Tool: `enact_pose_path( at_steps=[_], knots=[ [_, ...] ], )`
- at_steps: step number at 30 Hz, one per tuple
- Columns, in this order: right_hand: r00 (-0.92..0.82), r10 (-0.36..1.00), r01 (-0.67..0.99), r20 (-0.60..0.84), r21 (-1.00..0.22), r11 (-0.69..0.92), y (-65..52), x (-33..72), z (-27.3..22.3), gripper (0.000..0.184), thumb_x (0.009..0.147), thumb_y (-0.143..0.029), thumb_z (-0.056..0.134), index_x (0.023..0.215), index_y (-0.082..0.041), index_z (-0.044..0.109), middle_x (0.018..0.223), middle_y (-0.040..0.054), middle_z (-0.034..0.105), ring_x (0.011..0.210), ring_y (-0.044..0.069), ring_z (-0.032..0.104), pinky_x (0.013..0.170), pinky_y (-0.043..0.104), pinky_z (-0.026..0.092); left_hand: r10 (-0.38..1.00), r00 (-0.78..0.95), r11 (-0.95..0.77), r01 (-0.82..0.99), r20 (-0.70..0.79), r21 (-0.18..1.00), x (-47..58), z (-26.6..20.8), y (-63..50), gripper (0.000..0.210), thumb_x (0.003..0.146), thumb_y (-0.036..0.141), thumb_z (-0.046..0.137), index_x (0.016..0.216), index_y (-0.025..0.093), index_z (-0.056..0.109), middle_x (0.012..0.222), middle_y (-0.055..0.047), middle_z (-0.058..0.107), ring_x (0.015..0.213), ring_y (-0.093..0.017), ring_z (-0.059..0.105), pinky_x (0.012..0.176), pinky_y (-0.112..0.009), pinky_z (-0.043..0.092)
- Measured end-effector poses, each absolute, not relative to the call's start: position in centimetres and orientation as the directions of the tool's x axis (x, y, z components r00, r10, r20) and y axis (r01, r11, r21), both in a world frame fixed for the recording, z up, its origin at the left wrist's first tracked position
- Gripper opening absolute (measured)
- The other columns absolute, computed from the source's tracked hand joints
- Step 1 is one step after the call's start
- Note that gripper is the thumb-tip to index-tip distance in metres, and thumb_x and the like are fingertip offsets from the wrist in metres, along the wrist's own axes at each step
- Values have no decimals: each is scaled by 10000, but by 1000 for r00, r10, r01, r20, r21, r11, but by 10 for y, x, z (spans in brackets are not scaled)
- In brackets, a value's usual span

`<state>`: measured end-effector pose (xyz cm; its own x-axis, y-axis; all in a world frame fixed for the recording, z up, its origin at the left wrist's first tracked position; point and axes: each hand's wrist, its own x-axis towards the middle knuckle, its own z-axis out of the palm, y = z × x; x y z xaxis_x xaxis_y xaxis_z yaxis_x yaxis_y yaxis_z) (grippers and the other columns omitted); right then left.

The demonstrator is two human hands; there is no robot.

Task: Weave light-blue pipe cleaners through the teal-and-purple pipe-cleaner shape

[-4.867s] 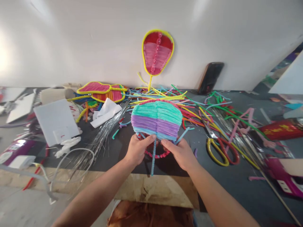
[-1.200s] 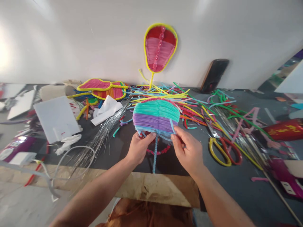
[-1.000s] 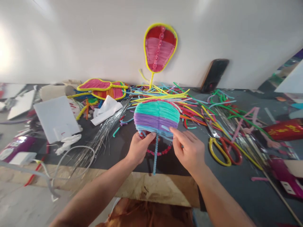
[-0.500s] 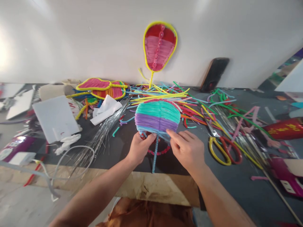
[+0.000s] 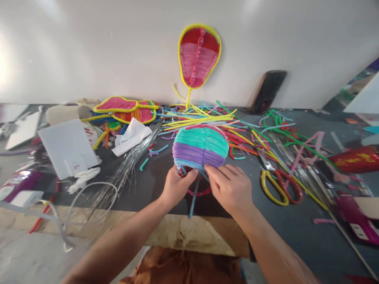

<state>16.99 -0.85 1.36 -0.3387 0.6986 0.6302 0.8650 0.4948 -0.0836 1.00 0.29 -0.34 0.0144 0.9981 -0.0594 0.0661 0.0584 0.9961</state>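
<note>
A pale wall [image 5: 118,51] backs the dark table [image 5: 266,236], where loose coloured stems [image 5: 204,118] crowd behind the raised striped panel [image 5: 201,146]. Scissors [image 5: 269,166] lie to its right. The left hand [image 5: 177,183] and right hand [image 5: 229,183], fingers curled close, pinch its lower edge, fingertips near each other.

Showing ribbed bands of teal, purple and pale blue on the near fan [image 5: 201,146], with crimson edging its far rim and blue twisting down its handle [image 5: 194,197]. Showing dark red and striped pink within yellow on the far fan [image 5: 198,57], with pink dots lining its middle. Mixing yellow, blue, green and red among the far stems [image 5: 201,118]. Pairing yellow with red on the right scissors [image 5: 268,166]. Marking yellow on the red right can [image 5: 355,159]. Showing black on the far phone [image 5: 270,88].
</note>
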Motion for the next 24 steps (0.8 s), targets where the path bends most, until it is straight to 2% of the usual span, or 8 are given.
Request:
enact_pose_path(
  at_steps=[4,7,10,12,13,15,20,24],
  knots=[
    [-335,707,826,623,-166,538,-10,168,13,156,862,-174,565,966,-162,680,612,21,635,633,162,556,630,309,371,998,25,58,38,-59,998,11,-5,3,105,763,246,644,740,144,638,667,21,620,631,-106,535,657,-231,442],
    [-173,787,667,592,-517,536,-9,174,14,227,884,-227,534,1088,-187,623,795,50,669,737,167,584,672,305,432,988,53,153,-167,-146,974,11,-1,6,118,734,253,681,739,143,637,682,8,639,646,-116,579,663,-239,473],
    [233,880,247,414,-900,358,-2,183,13,190,919,-270,456,1049,-242,591,826,21,632,631,120,545,545,254,428,930,134,364,-442,-342,820,7,8,10,187,682,276,731,719,143,605,648,-2,639,582,-125,604,581,-243,500],
    [321,927,-78,192,-971,228,3,187,10,111,892,-298,501,932,-241,588,740,-15,595,506,86,468,438,212,359,884,210,459,-550,-417,697,4,14,12,211,651,261,757,698,138,592,626,-3,635,533,-108,592,539,-225,502],
    [264,959,-185,101,-971,153,5,186,7,94,861,-311,548,887,-231,589,696,-26,577,469,75,438,411,201,333,870,248,485,-582,-425,653,3,17,11,207,647,246,761,692,132,593,615,-4,630,516,-96,582,530,-215,501],
    [68,998,-244,-7,-970,10,7,182,4,126,805,-332,611,832,-209,611,615,-38,546,436,69,410,397,199,323,852,325,520,-610,-411,597,2,19,9,184,660,220,754,688,123,600,597,-6,621,503,-84,572,518,-199,496],
    [-177,984,1,12,-1000,13,-3,164,2,222,797,-386,593,703,-196,658,495,-23,530,450,115,462,426,249,388,813,459,580,-578,-359,574,6,16,0,208,668,250,768,702,122,607,608,-20,634,527,-102,600,531,-211,512],
    [-324,945,-116,-44,-989,-86,-5,160,-4,238,829,-414,561,790,-197,652,608,9,621,535,153,561,511,294,474,810,456,583,-558,-369,591,9,12,0,244,650,284,784,702,126,605,625,-23,646,524,-106,608,535,-216,525]
  ],
)
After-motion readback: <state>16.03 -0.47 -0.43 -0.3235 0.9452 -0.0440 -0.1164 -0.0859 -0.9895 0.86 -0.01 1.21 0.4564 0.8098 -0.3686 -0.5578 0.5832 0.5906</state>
